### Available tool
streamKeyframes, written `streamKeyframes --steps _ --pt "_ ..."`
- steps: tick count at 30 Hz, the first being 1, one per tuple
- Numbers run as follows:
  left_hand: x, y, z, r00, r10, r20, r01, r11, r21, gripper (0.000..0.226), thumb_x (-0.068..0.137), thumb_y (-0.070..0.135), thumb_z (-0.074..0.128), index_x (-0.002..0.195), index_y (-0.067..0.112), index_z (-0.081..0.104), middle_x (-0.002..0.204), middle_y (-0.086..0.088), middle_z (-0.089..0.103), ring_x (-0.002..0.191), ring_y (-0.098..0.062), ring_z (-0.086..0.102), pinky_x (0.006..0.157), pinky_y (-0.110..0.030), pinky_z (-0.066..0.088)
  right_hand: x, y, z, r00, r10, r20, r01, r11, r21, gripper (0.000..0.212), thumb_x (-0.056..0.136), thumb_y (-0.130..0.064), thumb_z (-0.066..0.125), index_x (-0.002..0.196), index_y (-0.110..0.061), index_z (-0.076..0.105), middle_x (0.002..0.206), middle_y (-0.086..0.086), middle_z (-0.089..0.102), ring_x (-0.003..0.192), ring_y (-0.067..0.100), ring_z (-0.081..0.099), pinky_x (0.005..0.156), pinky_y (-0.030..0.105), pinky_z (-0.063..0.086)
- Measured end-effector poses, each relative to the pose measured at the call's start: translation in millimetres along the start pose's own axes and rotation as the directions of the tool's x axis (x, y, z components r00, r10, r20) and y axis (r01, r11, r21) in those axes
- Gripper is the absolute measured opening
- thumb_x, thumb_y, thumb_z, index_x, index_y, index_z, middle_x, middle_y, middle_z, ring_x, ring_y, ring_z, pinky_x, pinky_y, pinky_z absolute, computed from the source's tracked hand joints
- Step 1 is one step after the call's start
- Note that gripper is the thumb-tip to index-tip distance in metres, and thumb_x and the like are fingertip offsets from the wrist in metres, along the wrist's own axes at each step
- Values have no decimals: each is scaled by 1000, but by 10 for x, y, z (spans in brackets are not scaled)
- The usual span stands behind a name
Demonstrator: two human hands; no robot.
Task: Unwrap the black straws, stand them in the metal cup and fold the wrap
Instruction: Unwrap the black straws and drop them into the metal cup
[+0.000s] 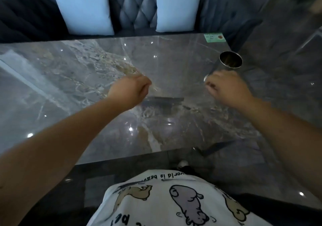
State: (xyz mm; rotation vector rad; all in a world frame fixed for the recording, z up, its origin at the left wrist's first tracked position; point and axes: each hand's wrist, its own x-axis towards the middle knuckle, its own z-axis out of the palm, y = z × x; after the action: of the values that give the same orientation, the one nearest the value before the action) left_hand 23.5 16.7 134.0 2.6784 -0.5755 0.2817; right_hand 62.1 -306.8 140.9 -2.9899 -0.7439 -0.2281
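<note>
Grey marble table, both hands raised over its middle with a clear wrap stretched between them.

Wide bare stone lies to the left; the near edge runs just in front of the person's printed shirt. Left hand is clenched, pinching the wrap; right hand curls round its other end. Black straws lie crosswise, long axis left-right, between and below the hands, blurred. Metal cup stands upright just beyond the right hand, near the table's right edge. Green card sits at the far right corner, two pale cushions beyond.
</note>
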Motion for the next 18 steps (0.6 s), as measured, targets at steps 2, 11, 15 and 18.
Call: streamKeyframes --steps 2,11,15,18 --pt "232 16 -217 999 -11 -31 10 1000 -25 22 97 17 55 108 7 70 102 -17 71 88 -38 67 76 -46 54 245 68 -337 999 28 26 -29 998 48 10 88 -20 62 92 -14 69 94 10 65 91 34 60 76 41 46" --pt "754 224 -744 987 -43 -153 22 991 -133 19 96 18 58 106 13 72 101 -6 74 92 -24 66 78 -28 47 628 370 -1363 993 58 103 -69 991 116 21 86 -29 69 105 -21 66 98 -2 68 98 22 64 79 31 45" --pt "908 401 -840 986 23 -163 -44 991 -123 17 96 18 59 102 12 73 88 -1 72 79 -21 64 69 -29 45 792 100 -1550 985 -44 166 19 989 148 57 81 -46 71 131 -30 49 121 -10 65 106 15 59 86 32 44" --pt "994 523 -924 984 42 -174 -62 992 -114 17 96 18 59 104 14 74 84 3 70 76 -12 59 66 -25 40 979 -202 -1548 970 -150 194 121 981 153 48 82 -45 70 125 -26 57 116 -8 67 105 14 59 87 32 46"
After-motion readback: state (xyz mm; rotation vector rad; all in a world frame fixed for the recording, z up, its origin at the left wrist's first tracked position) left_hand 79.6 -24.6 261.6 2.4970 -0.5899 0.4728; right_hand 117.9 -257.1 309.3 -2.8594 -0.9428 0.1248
